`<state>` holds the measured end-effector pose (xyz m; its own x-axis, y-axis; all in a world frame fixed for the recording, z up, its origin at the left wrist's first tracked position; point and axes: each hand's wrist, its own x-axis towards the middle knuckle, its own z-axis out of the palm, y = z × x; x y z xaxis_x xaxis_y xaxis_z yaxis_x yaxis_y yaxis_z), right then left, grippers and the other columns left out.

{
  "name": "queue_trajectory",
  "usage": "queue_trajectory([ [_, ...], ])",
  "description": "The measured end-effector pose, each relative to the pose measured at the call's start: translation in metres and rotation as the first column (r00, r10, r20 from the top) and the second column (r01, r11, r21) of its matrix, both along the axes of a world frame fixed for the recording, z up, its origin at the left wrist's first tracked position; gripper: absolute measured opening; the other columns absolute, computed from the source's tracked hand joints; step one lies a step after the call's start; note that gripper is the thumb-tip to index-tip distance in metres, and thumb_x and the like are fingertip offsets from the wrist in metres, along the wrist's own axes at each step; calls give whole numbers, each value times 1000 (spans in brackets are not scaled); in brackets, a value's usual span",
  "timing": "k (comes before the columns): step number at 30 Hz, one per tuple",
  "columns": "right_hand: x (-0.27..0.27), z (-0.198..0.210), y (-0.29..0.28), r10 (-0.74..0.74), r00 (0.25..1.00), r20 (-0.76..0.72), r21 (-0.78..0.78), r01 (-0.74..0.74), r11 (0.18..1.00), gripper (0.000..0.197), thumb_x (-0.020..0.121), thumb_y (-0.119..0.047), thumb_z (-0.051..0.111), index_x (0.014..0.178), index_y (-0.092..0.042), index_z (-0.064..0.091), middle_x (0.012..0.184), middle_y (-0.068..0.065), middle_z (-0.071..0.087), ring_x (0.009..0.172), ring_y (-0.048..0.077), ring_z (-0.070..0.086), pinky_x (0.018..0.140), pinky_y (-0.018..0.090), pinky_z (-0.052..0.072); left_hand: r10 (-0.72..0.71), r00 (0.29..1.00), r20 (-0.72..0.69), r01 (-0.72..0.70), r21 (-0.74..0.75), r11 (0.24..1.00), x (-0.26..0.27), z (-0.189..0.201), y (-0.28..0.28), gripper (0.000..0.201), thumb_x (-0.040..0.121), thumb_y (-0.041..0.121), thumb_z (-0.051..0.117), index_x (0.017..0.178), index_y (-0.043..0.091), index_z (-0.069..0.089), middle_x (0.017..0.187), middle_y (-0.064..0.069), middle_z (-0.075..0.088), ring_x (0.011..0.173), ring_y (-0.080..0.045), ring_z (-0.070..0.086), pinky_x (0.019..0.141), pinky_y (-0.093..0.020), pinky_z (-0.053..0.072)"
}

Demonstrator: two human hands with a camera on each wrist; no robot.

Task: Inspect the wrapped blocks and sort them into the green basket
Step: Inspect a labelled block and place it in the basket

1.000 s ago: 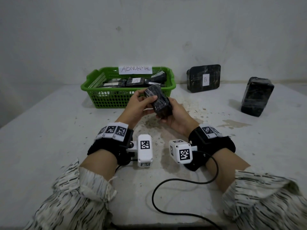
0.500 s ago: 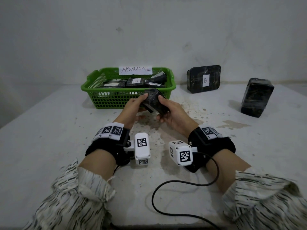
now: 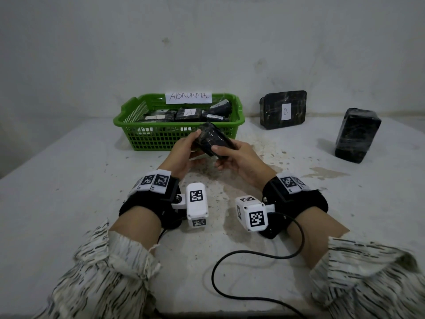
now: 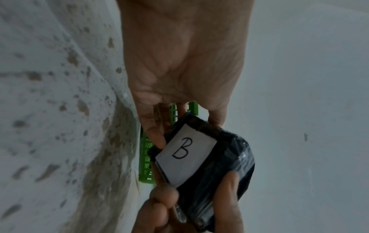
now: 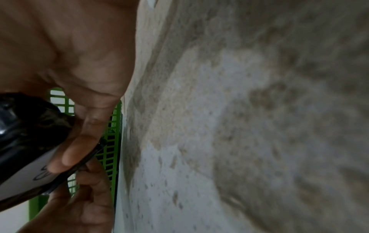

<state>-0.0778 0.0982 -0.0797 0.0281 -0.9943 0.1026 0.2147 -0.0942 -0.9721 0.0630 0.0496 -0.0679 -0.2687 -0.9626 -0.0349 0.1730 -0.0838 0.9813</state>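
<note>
Both hands hold one black wrapped block (image 3: 212, 140) just in front of the green basket (image 3: 158, 140). My left hand (image 3: 184, 149) grips its left end, my right hand (image 3: 232, 155) its right end with the thumb on top. In the left wrist view the block (image 4: 223, 165) shows a white label marked B (image 4: 184, 157) on its underside. The right wrist view shows the block (image 5: 22, 137) with my fingers (image 5: 79, 146) curled under it. The basket carries an "ABNORMAL" sign (image 3: 188, 97) and holds several wrapped blocks (image 3: 188, 114).
A larger black block labelled B (image 3: 284, 109) leans against the back wall. Another black wrapped block (image 3: 356, 134) stands at the right. A black cable (image 3: 230, 256) loops on the stained white table (image 3: 69, 192) near the front edge.
The block has been turned in both hands and lowered a little, tilting from upright to lying more across. The right thumb now rests on its top.
</note>
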Motion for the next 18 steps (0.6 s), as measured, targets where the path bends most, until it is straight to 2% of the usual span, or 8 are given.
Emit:
queue_trajectory([
  [3, -1, 1, -1, 6, 1000, 12, -10, -6, 1000, 18, 86, -4, 64, 104, -9, 63, 92, 9, 67, 58, 19, 58, 54, 21, 53, -9, 1000, -15, 9, 10, 1000, 1, 0, -2, 28, 98, 32, 44, 95, 12, 63, 92, -7, 65, 84, -18, 61, 76, -32, 49],
  [6, -2, 3, 1, 37, 997, 64, 9, -38, 999, 17, 92, -8, 57, 108, -9, 62, 90, 12, 66, 58, 20, 59, 54, 21, 53, 4, 1000, -23, -3, 6, 1000, 2, -1, -1, 28, 98, 33, 43, 91, 15, 63, 89, -5, 64, 82, -16, 60, 72, -29, 48],
  [10, -2, 3, 2, 42, 996, 76, 1, -42, 999, 17, 94, -8, 54, 108, -10, 63, 91, 13, 66, 57, 19, 60, 55, 21, 54, 8, 999, -44, -7, 19, 1000, 2, -2, -2, 27, 99, 32, 43, 91, 15, 62, 88, -5, 63, 82, -17, 59, 74, -30, 48],
  [13, -4, 3, 2, 87, 991, 100, 3, -87, 996, 23, 92, 0, 51, 112, -7, 61, 94, 14, 66, 61, 19, 63, 60, 22, 56, 20, 999, -50, -19, 19, 1000, 3, -2, -3, 28, 99, 31, 41, 89, 15, 61, 87, -5, 62, 80, -16, 58, 74, -29, 48],
  [16, -4, 3, 2, 105, 991, 81, 2, -106, 994, 41, 87, 12, 51, 125, -1, 55, 98, 14, 66, 62, 17, 65, 62, 21, 58, 33, 998, -62, -32, 14, 999, 5, -6, -5, 31, 100, 32, 39, 87, 15, 62, 86, -6, 63, 82, -18, 59, 78, -31, 47],
  [18, -4, 2, 2, 84, 995, 58, -7, -84, 996, 40, 86, 10, 56, 123, -5, 57, 94, 11, 66, 61, 14, 63, 62, 21, 57, 50, 997, -62, -50, 12, 999, 5, -6, -6, 31, 100, 33, 38, 88, 16, 61, 87, -7, 63, 82, -18, 59, 77, -31, 47],
])
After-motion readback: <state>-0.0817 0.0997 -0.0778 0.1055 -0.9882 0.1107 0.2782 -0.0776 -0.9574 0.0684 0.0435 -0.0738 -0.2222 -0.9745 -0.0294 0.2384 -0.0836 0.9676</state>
